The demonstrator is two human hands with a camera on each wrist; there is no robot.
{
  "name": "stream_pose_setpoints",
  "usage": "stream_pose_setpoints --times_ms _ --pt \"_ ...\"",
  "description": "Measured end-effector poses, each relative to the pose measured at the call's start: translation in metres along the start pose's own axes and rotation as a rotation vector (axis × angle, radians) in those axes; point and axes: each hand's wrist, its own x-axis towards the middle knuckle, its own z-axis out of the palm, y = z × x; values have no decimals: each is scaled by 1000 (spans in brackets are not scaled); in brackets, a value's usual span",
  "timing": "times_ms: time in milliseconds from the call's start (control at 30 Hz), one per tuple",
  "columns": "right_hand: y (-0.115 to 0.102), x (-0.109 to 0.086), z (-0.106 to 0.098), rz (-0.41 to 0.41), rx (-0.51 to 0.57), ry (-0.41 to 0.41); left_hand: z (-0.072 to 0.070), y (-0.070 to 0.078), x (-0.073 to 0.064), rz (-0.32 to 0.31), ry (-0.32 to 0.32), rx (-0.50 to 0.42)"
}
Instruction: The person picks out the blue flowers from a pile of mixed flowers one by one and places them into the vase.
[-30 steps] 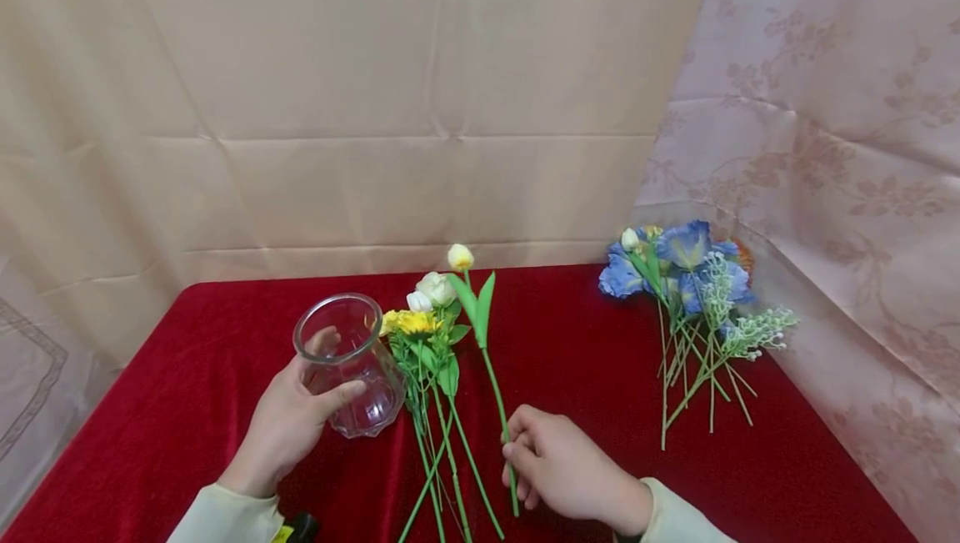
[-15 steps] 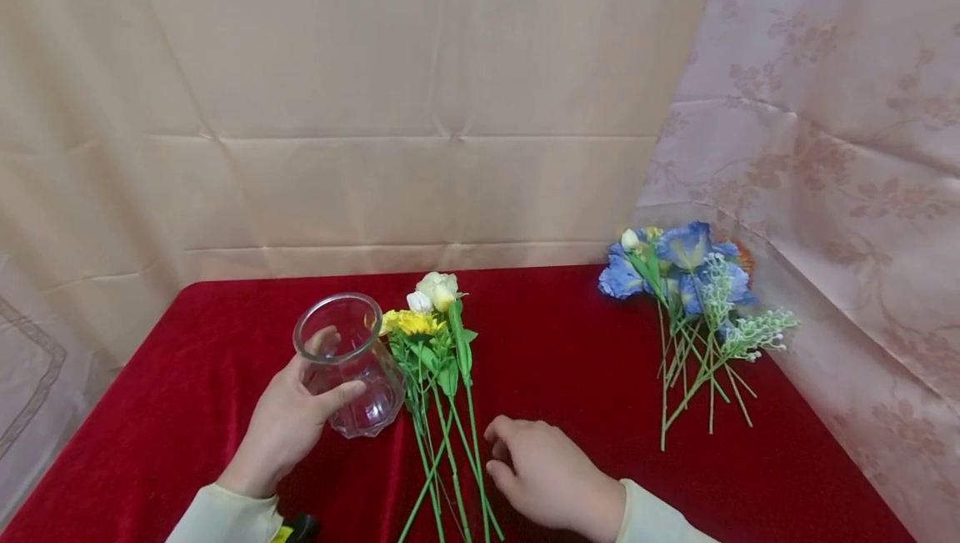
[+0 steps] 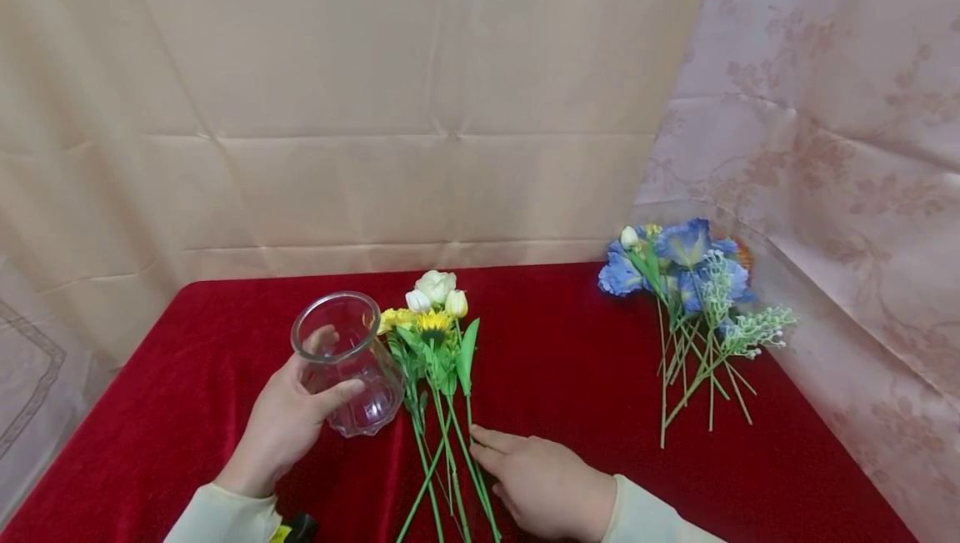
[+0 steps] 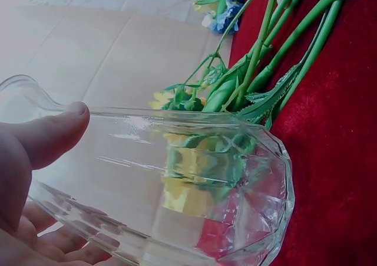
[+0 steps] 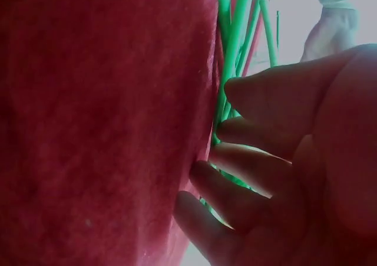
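Note:
My left hand (image 3: 281, 422) grips a clear glass vase (image 3: 378, 389) with a flared rim, thumb on the near side and fingers behind. In the left wrist view the vase (image 4: 135, 171) shows a faceted base. Just right of it lie artificial flowers: a white rose (image 3: 436, 287), a white bud (image 3: 417, 302), yellow blooms (image 3: 433, 324) and a cream-yellow tulip (image 3: 456, 304), with long green stems crossing towards me. My right hand (image 3: 543, 476) reaches in from the right, its extended fingertips at the tulip's stem. Seen from the right wrist, fingers and thumb lie along the green stems (image 5: 235, 48).
A second bunch with blue flowers (image 3: 686, 244), a white bud and pale green sprigs (image 3: 757, 332) lies at the back right. Red velvet cloth (image 3: 562, 343) covers the table. A black and yellow object (image 3: 300, 529) sits by my left sleeve. Curtains hang behind.
My right hand lets go of the tulip onto the bunch, draws back slightly, then returns to the stems. The tulip's head now sits nearer me. The left hand and vase stay put.

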Motion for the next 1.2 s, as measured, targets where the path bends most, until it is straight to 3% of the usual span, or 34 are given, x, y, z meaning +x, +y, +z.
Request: stream_pose_setpoints --times_ms 167,300,400,600,700,833,933,1067,1200 --pt "7 -3 -7 43 103 -17 -2 1 1 6 9 5" --pt "19 -12 -21 135 150 3 -4 0 2 9 15 31" --pt "35 -23 -34 261 148 51 -4 -1 2 4 20 49" --pt "85 -59 -49 585 138 267 -2 -3 2 6 24 59" --pt "108 -81 -56 729 138 303 -1 -3 2 21 21 48" --pt "129 -104 -63 886 188 238 1 -3 2 26 18 41" --pt "139 -117 -68 958 246 159 0 -3 2 26 19 51" --pt "150 -127 -65 1013 285 62 -1 -3 2 37 22 61" --pt "159 -129 -53 1012 307 8 -1 -4 2 44 32 71"
